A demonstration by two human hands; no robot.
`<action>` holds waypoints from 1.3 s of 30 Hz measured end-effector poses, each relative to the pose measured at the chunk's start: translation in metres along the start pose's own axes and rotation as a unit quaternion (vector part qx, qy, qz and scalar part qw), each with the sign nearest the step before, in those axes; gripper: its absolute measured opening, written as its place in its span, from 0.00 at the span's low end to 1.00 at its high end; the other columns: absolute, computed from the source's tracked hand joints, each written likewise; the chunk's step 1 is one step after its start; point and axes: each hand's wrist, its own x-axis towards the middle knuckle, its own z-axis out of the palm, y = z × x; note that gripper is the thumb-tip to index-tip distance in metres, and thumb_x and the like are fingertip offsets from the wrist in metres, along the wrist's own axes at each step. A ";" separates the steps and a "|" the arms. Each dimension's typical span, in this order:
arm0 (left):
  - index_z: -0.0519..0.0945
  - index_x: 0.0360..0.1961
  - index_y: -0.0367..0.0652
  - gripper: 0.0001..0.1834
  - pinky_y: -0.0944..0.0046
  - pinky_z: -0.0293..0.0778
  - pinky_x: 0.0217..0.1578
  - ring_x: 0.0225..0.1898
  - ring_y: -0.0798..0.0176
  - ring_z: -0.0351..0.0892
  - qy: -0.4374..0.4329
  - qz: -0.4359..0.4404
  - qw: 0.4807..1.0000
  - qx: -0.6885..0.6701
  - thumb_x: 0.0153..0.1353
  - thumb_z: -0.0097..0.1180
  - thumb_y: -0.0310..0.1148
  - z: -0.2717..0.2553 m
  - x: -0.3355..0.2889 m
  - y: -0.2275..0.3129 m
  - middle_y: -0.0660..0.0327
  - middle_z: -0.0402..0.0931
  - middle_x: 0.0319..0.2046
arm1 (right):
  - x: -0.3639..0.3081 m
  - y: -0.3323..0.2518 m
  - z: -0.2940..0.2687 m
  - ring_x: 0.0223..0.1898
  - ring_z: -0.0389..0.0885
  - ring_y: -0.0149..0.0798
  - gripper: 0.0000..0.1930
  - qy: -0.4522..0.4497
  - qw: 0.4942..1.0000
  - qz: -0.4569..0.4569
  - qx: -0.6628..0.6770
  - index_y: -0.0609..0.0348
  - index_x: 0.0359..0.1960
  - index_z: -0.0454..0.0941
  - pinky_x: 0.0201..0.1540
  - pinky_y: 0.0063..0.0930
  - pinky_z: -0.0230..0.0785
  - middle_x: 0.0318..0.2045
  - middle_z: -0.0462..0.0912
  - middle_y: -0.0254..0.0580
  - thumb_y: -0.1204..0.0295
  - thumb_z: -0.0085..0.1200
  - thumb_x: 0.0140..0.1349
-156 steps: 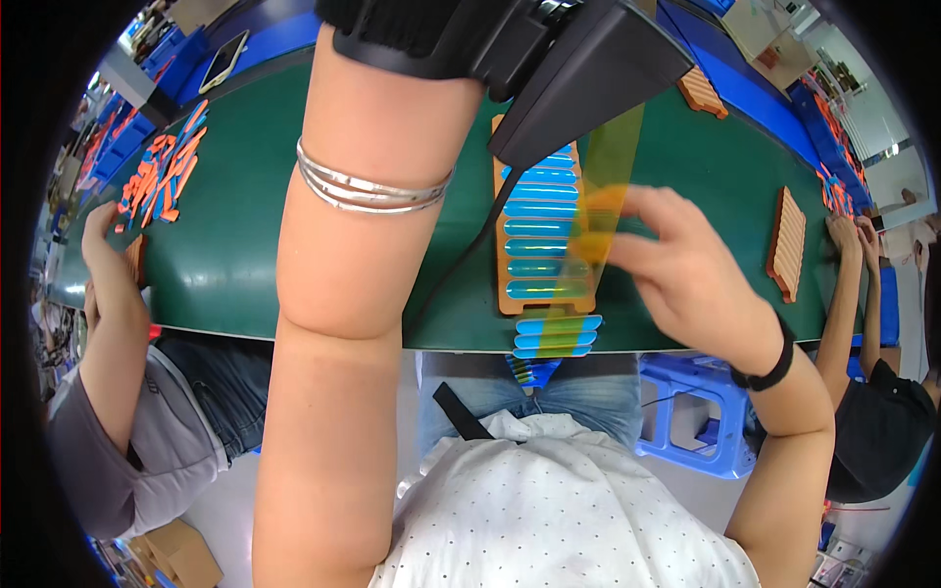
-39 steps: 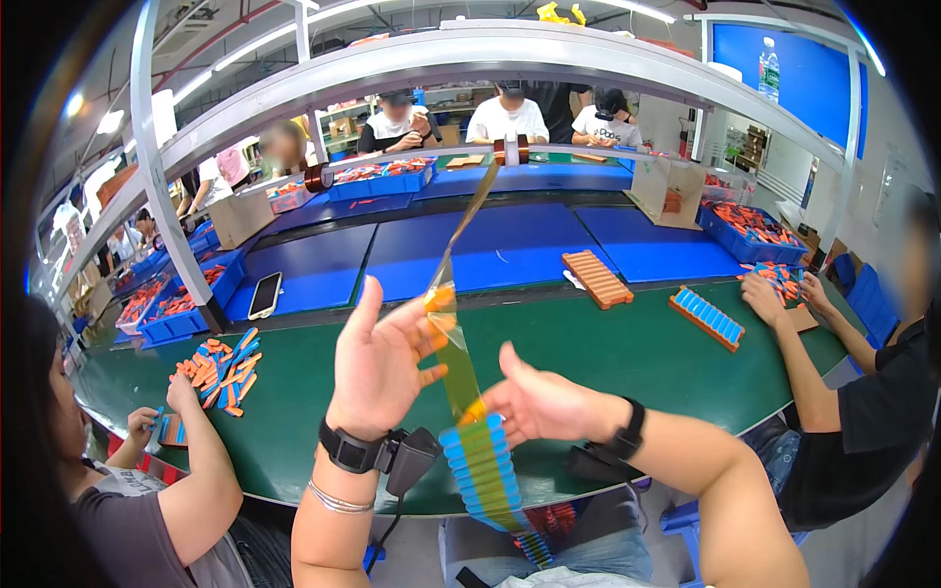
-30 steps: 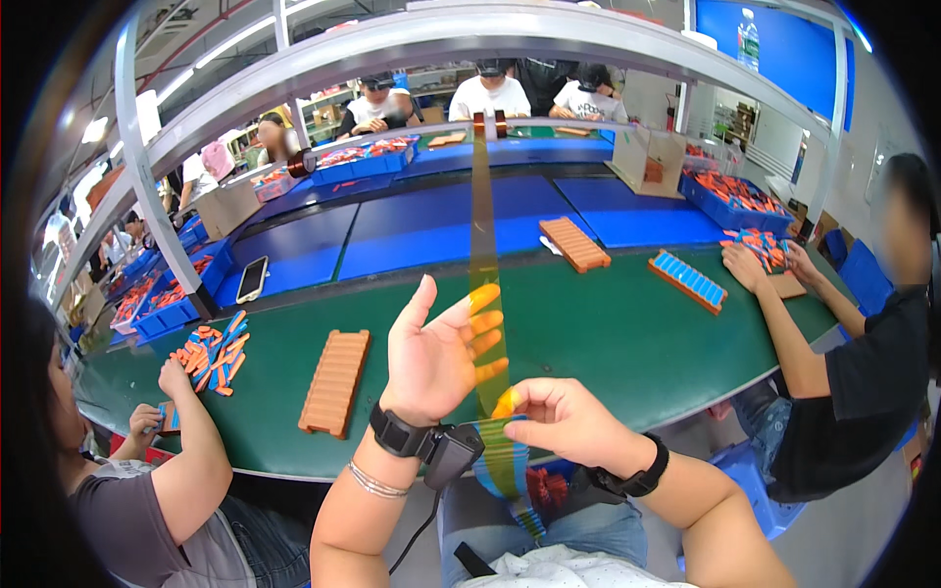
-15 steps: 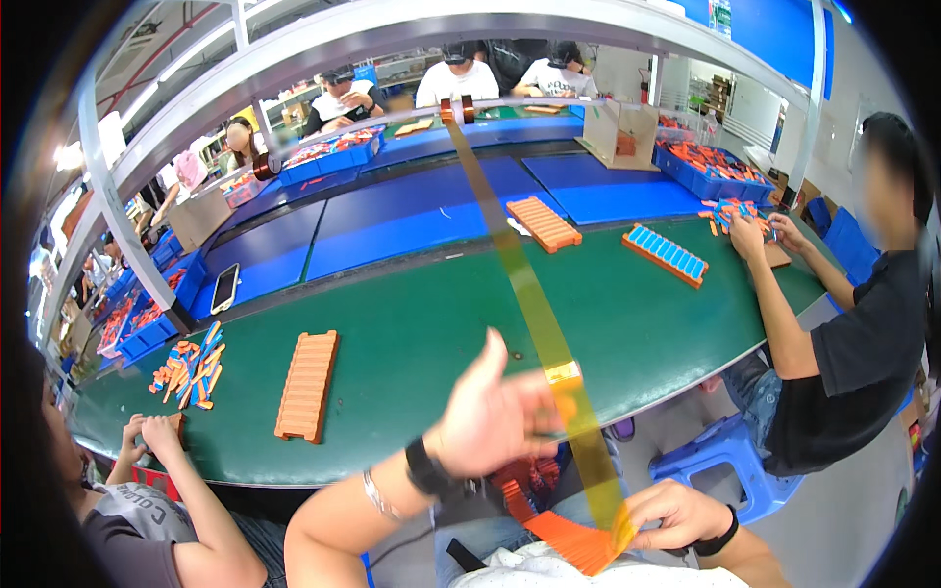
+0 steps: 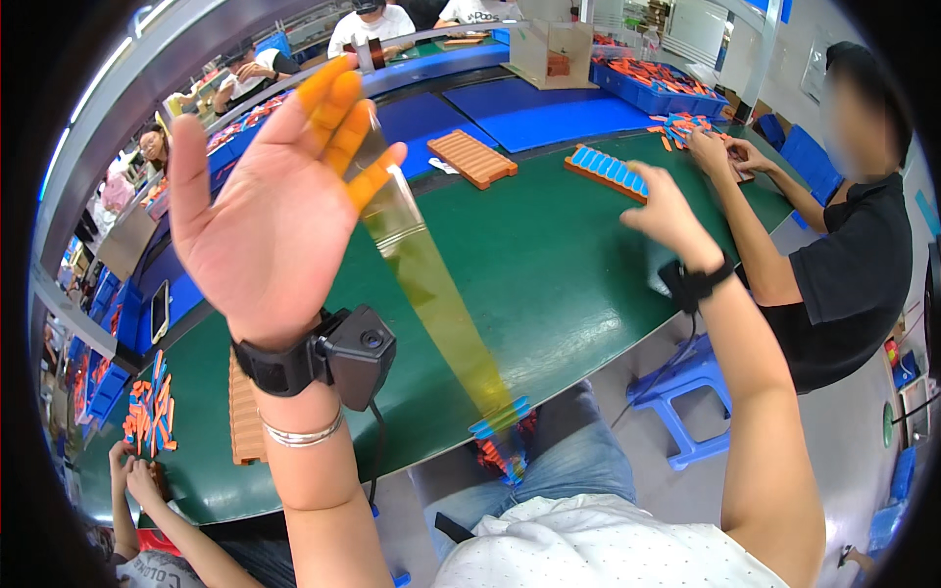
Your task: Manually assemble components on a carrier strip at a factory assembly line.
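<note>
Left hand (image 5: 270, 220) spread beside thin tape (image 5: 436, 294) | right hand (image 5: 674, 218) at tray (image 5: 594, 179), grip I can't tell | tray looks stiff; hold ends

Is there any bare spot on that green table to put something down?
Yes: the green tabletop between the yellow tape, the blue-filled tray and the right hand. Both ends look crowded, with loose pieces and co-workers' hands.

A phone (image 5: 160, 311) and blue stool (image 5: 691, 371)

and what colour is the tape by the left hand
The tape is see-through yellow, best seen in the head view.
</note>
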 end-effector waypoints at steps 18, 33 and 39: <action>0.56 0.63 0.29 0.44 0.43 0.48 0.63 0.60 0.50 0.63 -0.023 -0.017 0.999 0.047 0.62 0.41 0.60 -0.004 -0.010 0.019 0.47 0.63 0.59 | -0.059 -0.029 -0.015 0.43 0.77 0.54 0.47 -0.130 0.991 -0.004 -0.037 0.69 0.63 0.58 0.48 0.36 0.70 0.40 0.77 0.59 0.67 0.63 0.36; 0.69 0.50 0.33 0.34 0.54 0.60 0.51 0.44 0.58 0.71 0.068 -0.037 0.995 0.069 0.63 0.40 0.58 0.009 -0.017 0.016 0.54 0.74 0.42 | -0.073 -0.197 0.032 0.28 0.80 0.58 0.38 -0.204 0.954 -0.219 -0.018 0.64 0.65 0.55 0.30 0.46 0.74 0.31 0.78 0.61 0.49 0.49 0.61; 0.73 0.44 0.33 0.29 0.58 0.63 0.47 0.39 0.60 0.74 0.129 -0.035 0.990 0.054 0.58 0.47 0.53 0.013 -0.023 0.018 0.57 0.77 0.36 | -0.018 -0.219 0.087 0.47 0.77 0.55 0.46 -0.329 0.904 -0.272 -0.024 0.57 0.60 0.65 0.45 0.44 0.73 0.48 0.73 0.65 0.34 0.50 0.48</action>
